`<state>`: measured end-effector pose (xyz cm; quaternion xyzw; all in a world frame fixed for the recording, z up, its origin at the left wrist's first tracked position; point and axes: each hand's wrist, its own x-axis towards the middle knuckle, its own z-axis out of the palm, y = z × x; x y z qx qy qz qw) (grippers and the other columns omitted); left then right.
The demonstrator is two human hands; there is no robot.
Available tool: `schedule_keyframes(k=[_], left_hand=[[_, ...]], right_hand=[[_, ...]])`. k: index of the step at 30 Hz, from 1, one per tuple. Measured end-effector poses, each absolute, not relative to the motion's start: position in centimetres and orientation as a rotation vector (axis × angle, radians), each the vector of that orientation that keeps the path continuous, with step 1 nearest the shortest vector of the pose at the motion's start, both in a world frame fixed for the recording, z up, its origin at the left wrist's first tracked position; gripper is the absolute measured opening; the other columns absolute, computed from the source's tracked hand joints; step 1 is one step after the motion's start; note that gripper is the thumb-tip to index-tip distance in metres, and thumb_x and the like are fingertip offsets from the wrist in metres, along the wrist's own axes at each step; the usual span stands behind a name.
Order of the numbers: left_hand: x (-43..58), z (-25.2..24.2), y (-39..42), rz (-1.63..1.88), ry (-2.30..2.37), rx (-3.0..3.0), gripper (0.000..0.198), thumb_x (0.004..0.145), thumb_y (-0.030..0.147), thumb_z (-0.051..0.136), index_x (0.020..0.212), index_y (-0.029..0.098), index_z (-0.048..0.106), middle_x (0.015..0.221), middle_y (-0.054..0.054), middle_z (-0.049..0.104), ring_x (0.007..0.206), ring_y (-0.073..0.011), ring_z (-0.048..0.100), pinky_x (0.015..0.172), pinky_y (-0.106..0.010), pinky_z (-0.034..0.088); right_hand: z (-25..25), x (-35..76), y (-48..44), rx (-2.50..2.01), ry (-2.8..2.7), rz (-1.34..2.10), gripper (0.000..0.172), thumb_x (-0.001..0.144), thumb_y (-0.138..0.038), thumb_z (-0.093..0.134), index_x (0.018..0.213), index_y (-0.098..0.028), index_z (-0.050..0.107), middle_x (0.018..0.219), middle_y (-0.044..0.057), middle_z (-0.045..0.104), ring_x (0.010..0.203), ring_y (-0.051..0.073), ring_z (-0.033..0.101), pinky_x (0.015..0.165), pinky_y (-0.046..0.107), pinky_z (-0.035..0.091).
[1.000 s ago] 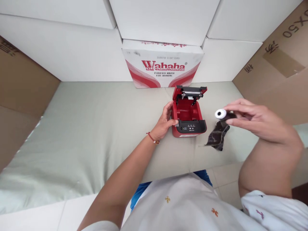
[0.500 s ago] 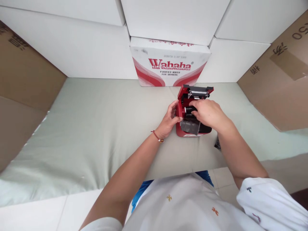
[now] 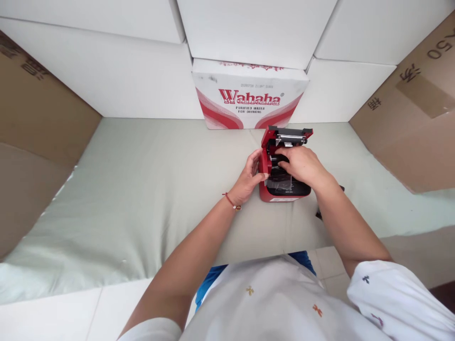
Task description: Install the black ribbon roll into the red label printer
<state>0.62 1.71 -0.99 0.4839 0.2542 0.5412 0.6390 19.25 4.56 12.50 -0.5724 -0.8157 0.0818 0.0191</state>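
Note:
A small red and black label printer [image 3: 263,191] sits on the cloth with its lid [image 3: 272,132] raised. My left hand [image 3: 248,179] grips the printer's left side, thumb on the near rim and fingers behind. Inside the open bay lies a shiny black roll [image 3: 276,161], partly covered by my right hand [image 3: 302,165], whose thumb and fingers are closed about it. From the roll a thin dark strip of film [image 3: 283,183] lies over the black front of the printer. My right fingertips are partly hidden in the bay.
A Wahaha water carton [image 3: 250,102] stands behind the printer against white boxes [image 3: 142,76]. Brown cardboard boxes flank the pale green cloth [image 3: 159,166], one left [image 3: 42,118] and one right [image 3: 423,142]. A small dark object [image 3: 319,215] lies partly under my right forearm.
My right hand has shifted slightly left with the black roll, which sits deeper in the bay. The film strip has flattened onto the printer's front. My left hand keeps its hold.

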Motion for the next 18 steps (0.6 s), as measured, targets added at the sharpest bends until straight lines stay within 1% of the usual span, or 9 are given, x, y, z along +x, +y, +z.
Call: schedule_keyframes(k=[4, 6, 8, 11, 13, 16, 18], left_hand=[[0.4, -0.8, 1.6, 1.23, 0.597, 1.11, 0.089, 0.082, 0.044, 0.087, 0.16, 0.037, 0.044, 0.179, -0.006, 0.04, 0.172, -0.0329, 0.028, 0.143, -0.054, 0.021], [0.4, -0.7, 1.6, 1.232, 0.611, 1.116, 0.088, 0.082, 0.043, 0.087, 0.159, 0.037, 0.045, 0.179, -0.006, 0.041, 0.172, -0.0325, 0.029, 0.142, -0.053, 0.022], [0.3, -0.5, 1.7, 1.238, 0.623, 1.121, 0.088, 0.081, 0.041, 0.087, 0.158, 0.036, 0.045, 0.178, -0.007, 0.042, 0.171, -0.0323, 0.032, 0.141, -0.053, 0.025], [0.2, -0.1, 1.5, 1.247, 0.666, 1.138, 0.082, 0.083, 0.04, 0.086, 0.156, 0.036, 0.047, 0.176, -0.007, 0.045, 0.168, -0.0319, 0.036, 0.139, -0.054, 0.03], [0.1, 0.3, 1.0, 1.259, 0.725, 1.16, 0.074, 0.087, 0.043, 0.084, 0.153, 0.036, 0.05, 0.175, -0.007, 0.047, 0.168, -0.0318, 0.036, 0.138, -0.054, 0.03], [0.0, 1.1, -0.4, 1.258, 0.836, 1.214, 0.064, 0.093, 0.048, 0.079, 0.15, 0.035, 0.053, 0.172, -0.007, 0.049, 0.169, -0.0327, 0.034, 0.139, -0.057, 0.026], [0.0, 1.5, -1.5, 1.255, 0.886, 1.297, 0.069, 0.094, 0.049, 0.08, 0.155, 0.035, 0.05, 0.173, -0.008, 0.046, 0.17, -0.0333, 0.032, 0.142, -0.058, 0.02]], right_hand=[[13.3, 21.1, 2.3, -1.288, -2.395, 0.582, 0.027, 0.104, -0.023, 0.065, 0.125, -0.024, 0.083, 0.125, 0.006, 0.085, 0.109, 0.026, 0.081, 0.099, 0.041, 0.063], [13.8, 22.1, 0.1, -1.047, -2.39, 0.594, 0.024, 0.107, -0.026, 0.065, 0.122, -0.024, 0.083, 0.127, 0.007, 0.085, 0.112, 0.025, 0.08, 0.103, 0.041, 0.063], [14.0, 22.8, -2.2, -0.897, -2.452, 0.529, 0.023, 0.109, -0.026, 0.065, 0.121, -0.023, 0.084, 0.131, 0.008, 0.084, 0.119, 0.026, 0.078, 0.109, 0.044, 0.062], [13.1, 23.4, -4.9, -0.885, -2.482, 0.393, 0.024, 0.109, -0.019, 0.063, 0.12, -0.023, 0.084, 0.132, 0.009, 0.083, 0.127, 0.029, 0.075, 0.107, 0.049, 0.064], [12.0, 23.5, -6.0, -0.92, -2.445, 0.309, 0.028, 0.109, -0.016, 0.06, 0.124, -0.023, 0.082, 0.134, 0.01, 0.082, 0.131, 0.03, 0.073, 0.108, 0.052, 0.065], [10.2, 23.5, -6.4, -0.91, -2.379, 0.26, 0.032, 0.109, -0.013, 0.059, 0.133, -0.022, 0.078, 0.141, 0.011, 0.08, 0.137, 0.029, 0.072, 0.115, 0.055, 0.062], [9.4, 23.4, -6.3, -0.898, -2.335, 0.252, 0.033, 0.109, -0.013, 0.06, 0.136, -0.022, 0.076, 0.143, 0.012, 0.078, 0.139, 0.029, 0.07, 0.117, 0.056, 0.06]])
